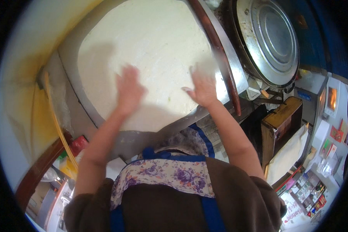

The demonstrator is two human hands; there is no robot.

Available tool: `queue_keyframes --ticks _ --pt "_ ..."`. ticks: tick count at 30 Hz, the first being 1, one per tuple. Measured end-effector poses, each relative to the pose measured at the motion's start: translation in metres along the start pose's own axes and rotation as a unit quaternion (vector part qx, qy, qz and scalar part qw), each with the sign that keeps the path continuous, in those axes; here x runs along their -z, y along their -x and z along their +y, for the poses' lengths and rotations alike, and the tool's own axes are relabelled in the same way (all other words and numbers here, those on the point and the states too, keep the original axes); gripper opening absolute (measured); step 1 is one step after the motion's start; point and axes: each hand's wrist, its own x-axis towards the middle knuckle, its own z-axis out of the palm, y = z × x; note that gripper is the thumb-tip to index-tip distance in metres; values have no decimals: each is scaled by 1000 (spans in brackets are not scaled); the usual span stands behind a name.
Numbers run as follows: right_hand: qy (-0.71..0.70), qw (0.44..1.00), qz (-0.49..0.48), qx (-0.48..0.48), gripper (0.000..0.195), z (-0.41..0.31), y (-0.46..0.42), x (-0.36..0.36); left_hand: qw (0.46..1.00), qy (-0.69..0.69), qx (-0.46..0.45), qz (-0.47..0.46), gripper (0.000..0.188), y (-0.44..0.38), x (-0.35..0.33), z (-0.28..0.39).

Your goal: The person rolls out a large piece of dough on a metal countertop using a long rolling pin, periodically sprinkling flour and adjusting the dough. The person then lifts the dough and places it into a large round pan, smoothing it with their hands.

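Note:
A large, thin, rolled-out sheet of pale dough (153, 49) covers most of the metal worktop (71, 66) before me. My left hand (130, 87) is blurred over the dough's lower left part, fingers apart and nothing in it. Over the dough's right edge, my right hand (203, 84) is spread, its thumb held away from the fingers, and it holds nothing. Whether either palm touches the dough I cannot tell. A long dark wooden rolling pin (217, 49) lies along the right side of the worktop, just beyond my right hand.
Right of the worktop stands a large round pan with a domed metal lid (272, 40). A wooden box (281, 116) and a pale board (288, 153) are lower right. A thin wooden stick (56, 119) leans at left, near a stained wall (26, 66).

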Motion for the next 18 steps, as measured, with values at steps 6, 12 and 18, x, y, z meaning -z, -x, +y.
queue_keyframes --ticks 6,12,18 --pt "90 984 -136 -68 90 5 2 13 980 96 -172 -7 85 100 -49 18" --pt "25 992 -50 112 88 -13 48 -27 993 87 -84 -4 84 148 -55 58" --pt "39 972 -116 200 93 -65 69 -1 994 105 9 40 90 151 -42 86"
